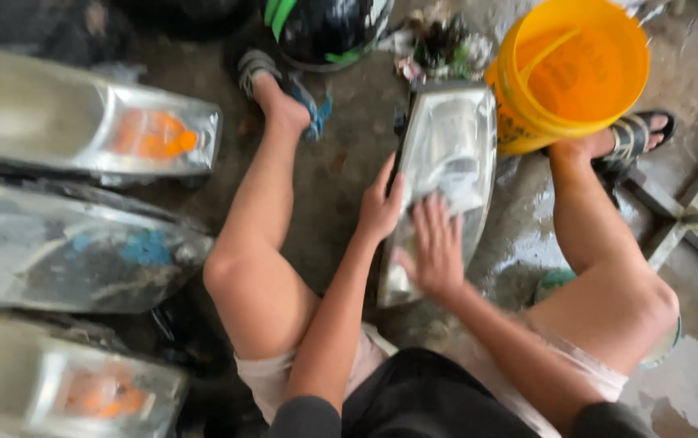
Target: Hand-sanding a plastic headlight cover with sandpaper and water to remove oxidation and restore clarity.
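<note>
A clear car headlight [446, 138] lies on the wet concrete floor between my bare knees. My left hand [380, 207] grips its left edge, fingers curled around the rim. Pressed flat on the lens, my right hand [436, 247] has its fingers spread; it is blurred, and something pale like a cloth or paper [454, 199] lies just under the fingertips. Whether the hand holds that pale piece I cannot tell.
An orange bucket [568, 73] stands right of the headlight by my sandalled right foot [633, 138]. Three more headlights [81, 122] are stacked at the left. A dark helmet [328, 28] and debris lie beyond; a metal cross frame [685, 215] sits at the right.
</note>
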